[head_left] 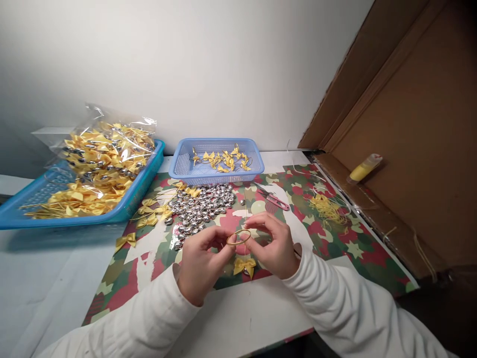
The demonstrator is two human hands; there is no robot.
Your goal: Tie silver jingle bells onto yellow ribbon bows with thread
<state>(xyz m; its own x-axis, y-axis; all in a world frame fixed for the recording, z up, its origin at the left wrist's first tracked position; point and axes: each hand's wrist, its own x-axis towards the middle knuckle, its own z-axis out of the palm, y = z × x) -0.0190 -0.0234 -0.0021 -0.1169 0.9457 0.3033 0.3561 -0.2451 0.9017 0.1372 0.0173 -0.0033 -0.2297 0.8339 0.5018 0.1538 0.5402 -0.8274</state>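
the blue tray (143, 186) holds a full clear bag (112, 149) and loose yellow bows (85, 203), the smaller basket (216, 177) a scatter of bows (223, 160). the left hand (204, 258) pinches a gold ring (238, 231) above the mat (261, 206), the right hand (274, 246) at its edge, grip unclear; seemingly fastening cord (245, 252), which calls for a steady pinch.

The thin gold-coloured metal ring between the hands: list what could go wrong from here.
The thin gold-coloured ring might slip, since the left hand seems to pinch it only by fingertips, with the right hand at its other side. The thin pale cord between it and the yellow ribbon bow could twist. A knock might scatter the loose, shiny silver beads near the left hand.
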